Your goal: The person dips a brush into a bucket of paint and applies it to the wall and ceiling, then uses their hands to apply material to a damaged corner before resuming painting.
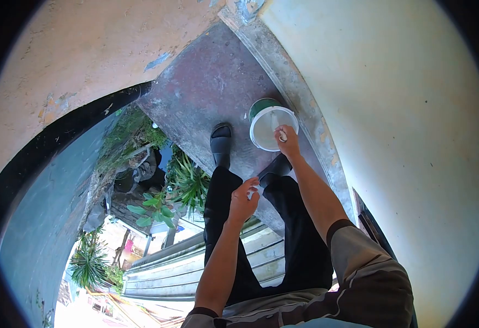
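A round bucket (256, 107), green outside with a white rim, stands on the floor near the wall. My right hand (288, 143) is closed over the bucket's near right side, and a small pale end shows at its fingers. What it holds cannot be made out. Inside the bucket the contents look whitish. Lower and to the left, my left hand (244, 203) hovers above the gap between my legs, its fingers curled. A small pale patch shows between thumb and fingers, too small to name.
My dark shoes, left (221, 143) and right (272, 170), stand on the worn concrete floor (195, 87). A pale wall (403, 109) rises at the right, a peeling wall (102, 44) at the upper left. Green plants (187, 177) grow beyond the floor's left edge.
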Demonstrator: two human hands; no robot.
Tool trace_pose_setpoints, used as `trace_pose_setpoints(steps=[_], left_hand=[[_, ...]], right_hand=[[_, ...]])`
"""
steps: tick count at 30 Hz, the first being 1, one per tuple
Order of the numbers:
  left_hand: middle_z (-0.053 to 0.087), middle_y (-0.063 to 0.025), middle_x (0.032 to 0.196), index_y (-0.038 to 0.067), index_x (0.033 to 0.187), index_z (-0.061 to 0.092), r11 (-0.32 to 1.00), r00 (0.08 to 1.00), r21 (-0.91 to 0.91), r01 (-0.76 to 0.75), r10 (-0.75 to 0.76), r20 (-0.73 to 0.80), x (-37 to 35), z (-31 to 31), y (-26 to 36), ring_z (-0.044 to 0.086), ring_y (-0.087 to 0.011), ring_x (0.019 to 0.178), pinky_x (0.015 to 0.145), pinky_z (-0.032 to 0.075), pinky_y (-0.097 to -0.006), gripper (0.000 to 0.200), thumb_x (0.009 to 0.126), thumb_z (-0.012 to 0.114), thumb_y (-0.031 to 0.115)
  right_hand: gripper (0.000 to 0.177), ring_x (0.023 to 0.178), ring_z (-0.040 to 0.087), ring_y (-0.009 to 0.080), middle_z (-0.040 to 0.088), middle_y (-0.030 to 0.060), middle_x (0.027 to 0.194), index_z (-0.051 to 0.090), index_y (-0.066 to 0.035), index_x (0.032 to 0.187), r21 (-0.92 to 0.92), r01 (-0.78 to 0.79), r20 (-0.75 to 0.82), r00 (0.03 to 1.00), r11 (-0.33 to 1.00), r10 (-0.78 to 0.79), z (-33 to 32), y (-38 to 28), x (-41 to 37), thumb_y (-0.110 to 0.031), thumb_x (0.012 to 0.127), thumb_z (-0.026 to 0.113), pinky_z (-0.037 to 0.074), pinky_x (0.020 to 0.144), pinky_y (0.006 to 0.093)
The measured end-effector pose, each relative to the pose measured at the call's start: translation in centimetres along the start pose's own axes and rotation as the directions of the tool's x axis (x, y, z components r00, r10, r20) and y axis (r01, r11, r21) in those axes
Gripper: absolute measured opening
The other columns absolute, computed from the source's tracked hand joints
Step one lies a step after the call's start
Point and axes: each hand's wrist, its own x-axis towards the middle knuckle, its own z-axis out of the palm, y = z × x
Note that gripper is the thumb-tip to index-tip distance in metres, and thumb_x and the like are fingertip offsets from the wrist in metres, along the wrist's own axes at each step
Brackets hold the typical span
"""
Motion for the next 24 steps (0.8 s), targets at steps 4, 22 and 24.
trace_pose_setpoints(steps=[4, 22, 24], left_hand=[[0.072, -0.0111, 0.115, 0.005, 0.131, 0.061, 1.000, 1.000, 0.009, 0.004, -0.004, -0.022, -0.1, 0.0, 0.0, 0.069, -0.0175, 0.095, 0.080, 0.053, -0.0289, 0.047, 0.084, 0.057, 0.000], [0.071, -0.0118, 0.116, 0.004, 0.132, 0.060, 0.996, 0.996, 0.050, 0.079, -0.080, 0.025, -0.2, 0.8, -1.0, 0.068, -0.0169, 0.095, 0.080, 0.054, -0.0287, 0.046, 0.086, 0.057, 0.000], [0.071, -0.0118, 0.116, 0.004, 0.132, 0.060, 0.996, 0.997, 0.049, 0.073, -0.074, 0.023, -0.4, 0.6, -1.0, 0.068, -0.0170, 0.095, 0.080, 0.054, -0.0291, 0.046, 0.086, 0.056, 0.000]], right_hand=[[0.015, 0.087, 0.063, 0.0390, 0.065, 0.0151, 0.089, 0.064, -0.007, 0.096, 0.000, 0.020, -0.108, 0.994, 1.000, -0.020, -1.7, -0.3, -1.1, -0.009, 0.082, 0.071, 0.052, 0.075, 0.0465], [0.037, 0.093, 0.065, 0.0392, 0.066, 0.0176, 0.096, 0.066, -0.004, 0.109, -0.271, 0.300, 0.360, 0.913, 0.915, -0.193, 1.6, 0.9, 2.8, -0.006, 0.073, 0.073, 0.053, 0.081, 0.0468], [0.039, 0.095, 0.065, 0.0385, 0.067, 0.0176, 0.098, 0.066, -0.003, 0.110, -0.316, 0.282, 0.280, 0.940, 0.906, -0.195, 1.5, 1.2, 2.9, -0.005, 0.072, 0.074, 0.053, 0.083, 0.0464]])
